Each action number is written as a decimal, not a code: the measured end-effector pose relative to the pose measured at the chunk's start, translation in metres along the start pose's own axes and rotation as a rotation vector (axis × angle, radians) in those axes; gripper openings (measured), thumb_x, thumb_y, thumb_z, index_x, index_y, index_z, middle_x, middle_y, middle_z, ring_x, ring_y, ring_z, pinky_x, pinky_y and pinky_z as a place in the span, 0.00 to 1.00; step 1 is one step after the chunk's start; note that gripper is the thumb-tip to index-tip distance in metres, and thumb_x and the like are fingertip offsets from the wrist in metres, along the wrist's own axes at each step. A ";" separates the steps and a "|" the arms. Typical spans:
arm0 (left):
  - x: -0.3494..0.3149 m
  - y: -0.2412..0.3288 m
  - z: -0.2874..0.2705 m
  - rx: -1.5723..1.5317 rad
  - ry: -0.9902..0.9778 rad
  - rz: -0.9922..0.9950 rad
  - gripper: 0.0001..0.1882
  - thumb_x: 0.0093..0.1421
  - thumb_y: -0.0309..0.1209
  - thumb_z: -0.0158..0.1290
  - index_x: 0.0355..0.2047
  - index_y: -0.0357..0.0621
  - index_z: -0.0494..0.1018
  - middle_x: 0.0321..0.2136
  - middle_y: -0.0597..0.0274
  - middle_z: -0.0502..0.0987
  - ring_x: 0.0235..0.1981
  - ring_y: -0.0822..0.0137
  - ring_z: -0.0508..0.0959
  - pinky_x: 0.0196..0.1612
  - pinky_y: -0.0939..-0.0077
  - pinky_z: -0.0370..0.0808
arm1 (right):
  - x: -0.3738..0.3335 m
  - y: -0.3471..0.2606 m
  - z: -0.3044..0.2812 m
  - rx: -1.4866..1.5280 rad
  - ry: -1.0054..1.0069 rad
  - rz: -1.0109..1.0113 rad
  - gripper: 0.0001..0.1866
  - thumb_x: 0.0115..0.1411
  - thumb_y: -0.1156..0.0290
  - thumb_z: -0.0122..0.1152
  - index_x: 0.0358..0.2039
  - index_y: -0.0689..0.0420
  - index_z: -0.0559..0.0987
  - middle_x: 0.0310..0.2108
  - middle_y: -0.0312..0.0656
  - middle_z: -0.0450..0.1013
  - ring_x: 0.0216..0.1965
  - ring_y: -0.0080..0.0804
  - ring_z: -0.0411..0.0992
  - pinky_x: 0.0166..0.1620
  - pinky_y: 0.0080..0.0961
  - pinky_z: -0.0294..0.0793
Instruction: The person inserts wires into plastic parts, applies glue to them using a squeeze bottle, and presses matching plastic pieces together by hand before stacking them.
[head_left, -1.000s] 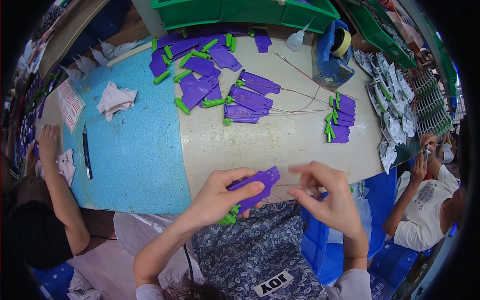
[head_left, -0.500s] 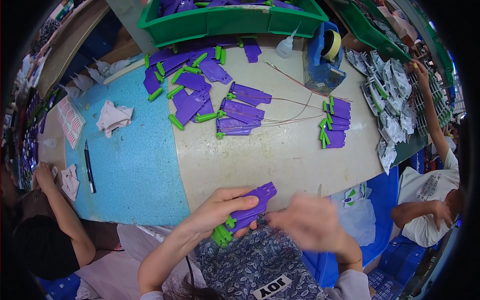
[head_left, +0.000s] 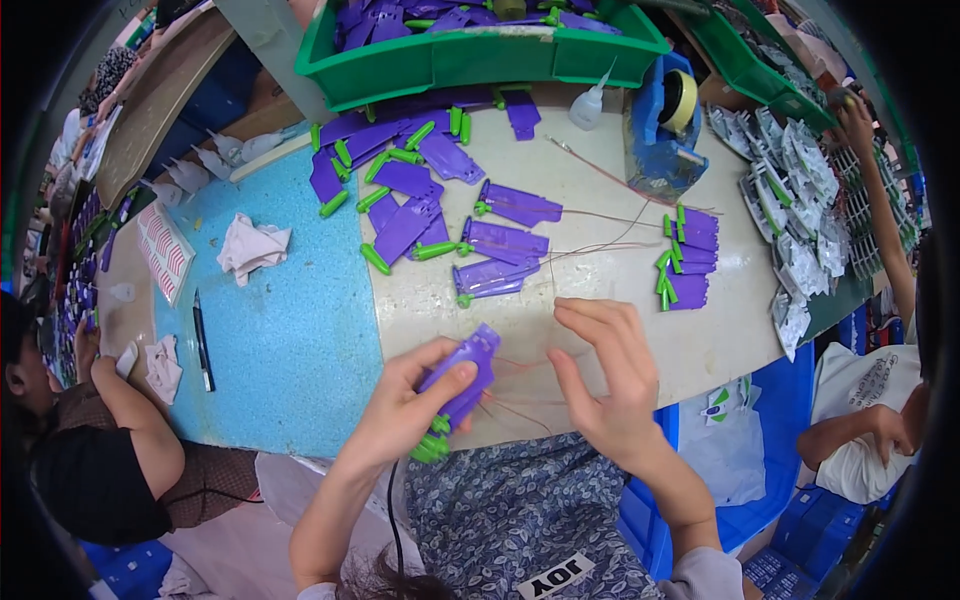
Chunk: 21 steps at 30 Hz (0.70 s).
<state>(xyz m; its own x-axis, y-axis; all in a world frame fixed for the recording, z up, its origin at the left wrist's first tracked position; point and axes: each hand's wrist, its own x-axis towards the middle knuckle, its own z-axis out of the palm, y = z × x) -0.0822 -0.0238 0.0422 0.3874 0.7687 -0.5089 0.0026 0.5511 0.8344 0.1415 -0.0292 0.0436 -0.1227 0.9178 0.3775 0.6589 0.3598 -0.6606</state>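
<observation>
My left hand (head_left: 405,405) is closed around a small stack of purple plastic parts (head_left: 478,352) with bright green ends (head_left: 432,445), thumb pressed on top. Thin reddish wires trail rightward out of the stack. To its right, my right hand (head_left: 615,385) is raised over the table edge, thumb and fingers apart, near those wires. Beyond the hands lie several purple parts with green ends and wires (head_left: 505,238). A loose heap of similar purple parts (head_left: 405,225) spreads farther left, and an overlapping row of purple parts (head_left: 690,292) lies at the right.
A green bin (head_left: 480,62) of purple parts stands at the back. Nearby are a white dropper bottle (head_left: 587,108) and a blue tape dispenser (head_left: 660,150). Silvery parts (head_left: 790,200) pile up at right. A blue mat (head_left: 270,340) holds a cloth (head_left: 253,248) and pen (head_left: 203,345). Co-workers sit on both sides.
My left hand has shifted slightly left and tilted the stack more upright. My right hand, blurred before, has moved up with its fingers spread. Wires now show beside the stack.
</observation>
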 end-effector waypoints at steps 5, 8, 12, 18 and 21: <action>-0.005 -0.005 0.006 -0.368 -0.114 -0.138 0.14 0.68 0.34 0.51 0.47 0.35 0.72 0.27 0.56 0.79 0.17 0.70 0.77 0.20 0.78 0.73 | 0.018 -0.025 -0.027 0.064 -0.349 -0.120 0.15 0.47 0.80 0.69 0.37 0.62 0.79 0.33 0.43 0.73 0.35 0.42 0.72 0.43 0.31 0.71; -0.006 -0.007 0.008 -0.434 -0.177 -0.150 0.16 0.68 0.37 0.51 0.48 0.37 0.71 0.29 0.56 0.80 0.19 0.70 0.77 0.21 0.80 0.72 | 0.013 -0.018 -0.028 0.172 -0.318 -0.070 0.11 0.46 0.81 0.70 0.32 0.60 0.81 0.29 0.40 0.71 0.33 0.37 0.72 0.38 0.28 0.72; -0.005 -0.007 0.011 -0.384 -0.236 -0.173 0.15 0.67 0.35 0.53 0.48 0.37 0.72 0.29 0.56 0.79 0.20 0.69 0.78 0.23 0.77 0.73 | 0.014 -0.014 -0.034 0.362 -0.230 0.038 0.09 0.46 0.80 0.71 0.28 0.59 0.81 0.28 0.39 0.73 0.33 0.36 0.73 0.35 0.26 0.73; 0.015 0.007 0.001 0.882 0.204 0.535 0.13 0.62 0.33 0.57 0.43 0.39 0.74 0.41 0.54 0.77 0.28 0.54 0.80 0.30 0.65 0.76 | 0.037 0.121 -0.094 -0.230 0.233 0.190 0.07 0.52 0.79 0.65 0.32 0.64 0.81 0.32 0.48 0.77 0.35 0.42 0.76 0.39 0.32 0.74; 0.040 0.009 0.002 1.099 0.317 0.616 0.11 0.60 0.33 0.58 0.41 0.42 0.75 0.50 0.55 0.73 0.31 0.48 0.80 0.32 0.60 0.76 | 0.044 0.172 -0.112 -0.369 0.091 0.191 0.10 0.51 0.79 0.66 0.35 0.64 0.81 0.35 0.48 0.77 0.37 0.42 0.76 0.41 0.33 0.74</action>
<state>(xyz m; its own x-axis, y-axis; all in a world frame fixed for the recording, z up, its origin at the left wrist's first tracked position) -0.0653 0.0109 0.0295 0.3623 0.9248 0.1163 0.7114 -0.3550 0.6066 0.3324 0.0539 0.0189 0.0829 0.9376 0.3376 0.8868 0.0852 -0.4542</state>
